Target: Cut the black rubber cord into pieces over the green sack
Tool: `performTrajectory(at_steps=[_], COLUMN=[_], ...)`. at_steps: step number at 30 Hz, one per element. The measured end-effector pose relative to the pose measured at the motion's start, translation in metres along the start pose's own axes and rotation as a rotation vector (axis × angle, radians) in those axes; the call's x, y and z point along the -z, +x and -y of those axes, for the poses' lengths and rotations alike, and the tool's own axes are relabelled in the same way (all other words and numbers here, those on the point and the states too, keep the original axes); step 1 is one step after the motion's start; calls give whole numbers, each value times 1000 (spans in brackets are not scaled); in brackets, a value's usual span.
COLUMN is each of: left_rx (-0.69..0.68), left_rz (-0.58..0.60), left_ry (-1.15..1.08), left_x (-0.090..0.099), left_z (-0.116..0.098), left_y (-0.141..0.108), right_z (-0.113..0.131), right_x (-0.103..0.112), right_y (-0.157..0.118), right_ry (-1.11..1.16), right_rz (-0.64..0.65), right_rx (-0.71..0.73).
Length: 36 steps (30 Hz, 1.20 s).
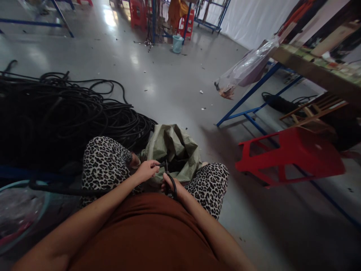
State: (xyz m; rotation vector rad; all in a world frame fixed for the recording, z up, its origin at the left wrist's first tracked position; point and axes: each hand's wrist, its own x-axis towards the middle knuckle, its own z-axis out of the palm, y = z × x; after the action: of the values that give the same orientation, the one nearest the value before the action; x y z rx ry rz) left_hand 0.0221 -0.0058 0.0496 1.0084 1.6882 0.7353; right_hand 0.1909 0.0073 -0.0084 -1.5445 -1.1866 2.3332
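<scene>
A rust-brown top fills the bottom of the view, and just beyond it both hands meet over the lap. The left hand (146, 170) pinches the end of a thin black cable (172, 183), glossy and looped; the right hand (169, 185) closes around that loop, its fingers mostly hidden. The cable lies just in front of an open green sack (176, 146) standing between the leopard-print knees. Left of the sack sprawls a big black cable heap (64, 113); right of the sack stands a red stool (290, 154). The sack's contents are too dark to make out.
</scene>
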Motion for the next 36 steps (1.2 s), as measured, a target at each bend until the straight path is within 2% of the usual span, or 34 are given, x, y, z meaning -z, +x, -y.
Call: performTrajectory(at_steps=[5, 13, 22, 29, 36], left_rx=[-36, -137, -168, -117, -92], left_rz=[32, 17, 8, 29, 26], left_ry=[27, 124, 191, 143, 80], left_x=[0, -2, -2, -3, -3], left_z=[3, 15, 15, 12, 9], left_y=[0, 5, 6, 5, 5], right_z=[-4, 10, 0, 5, 5], right_x=[2, -3, 3, 0, 1], right_y=[4, -11, -3, -9, -11], right_ry=[32, 77, 63, 29, -50], right_rz=[7, 11, -5, -36, -44], right_rx=[12, 14, 44, 19, 73])
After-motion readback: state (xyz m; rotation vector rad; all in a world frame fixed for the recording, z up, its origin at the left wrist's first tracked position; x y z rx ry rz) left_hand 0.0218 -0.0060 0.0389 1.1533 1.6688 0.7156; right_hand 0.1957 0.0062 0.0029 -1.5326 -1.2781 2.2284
